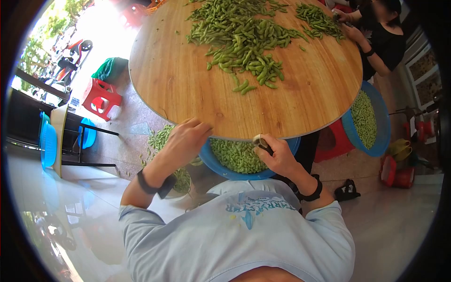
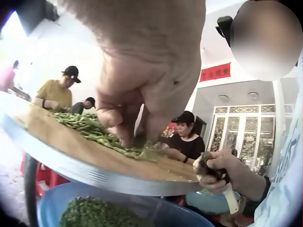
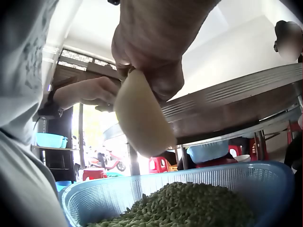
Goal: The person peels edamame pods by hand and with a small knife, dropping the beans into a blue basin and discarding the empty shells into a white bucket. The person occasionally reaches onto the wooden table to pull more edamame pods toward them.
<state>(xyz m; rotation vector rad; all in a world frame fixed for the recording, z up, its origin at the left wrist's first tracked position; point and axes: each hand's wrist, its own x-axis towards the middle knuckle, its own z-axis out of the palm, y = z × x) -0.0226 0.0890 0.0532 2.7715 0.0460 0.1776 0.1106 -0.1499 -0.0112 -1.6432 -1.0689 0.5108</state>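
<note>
At the near edge of the round wooden table, my left hand is bent downward. In the left wrist view, blurred green shows around that hand's bent fingertips; I cannot tell whether they pinch a pod. My right hand grips a tool with a dark part and a long pale end, which hangs down from the fist. That pale end fills the middle of the right wrist view. Below both hands, a blue plastic basket holds many shelled green beans. Green pods lie heaped on the tabletop.
Another blue basket of beans stands right of the table, near a seated person in black. Green pods or husks lie low at the left beside a full container. A red stool stands further left.
</note>
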